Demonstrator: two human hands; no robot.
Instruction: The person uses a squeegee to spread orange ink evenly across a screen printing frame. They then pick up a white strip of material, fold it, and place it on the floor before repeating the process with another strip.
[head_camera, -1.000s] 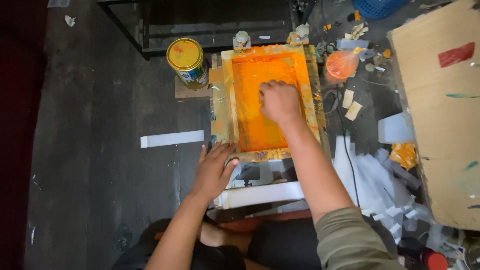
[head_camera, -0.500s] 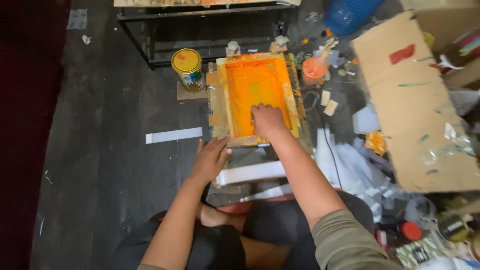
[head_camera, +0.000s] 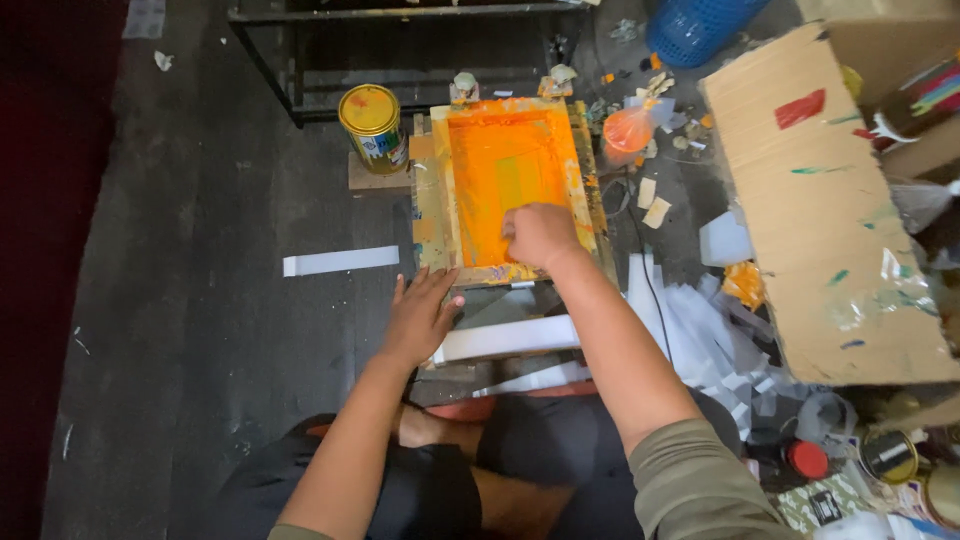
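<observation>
My right hand (head_camera: 540, 236), fist closed, has dragged down to the near edge of the orange-inked wooden screen frame (head_camera: 505, 190); left hand (head_camera: 418, 318), fingers spread, stays braced below it.

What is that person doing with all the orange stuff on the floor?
A person sits on the floor over a wooden frame whose inside is covered in orange ink. The right hand is closed and pressed down on the near end of the orange screen. The left hand lies flat just below the frame's near left corner. A yellow-lidded can stands beside the frame.
</observation>
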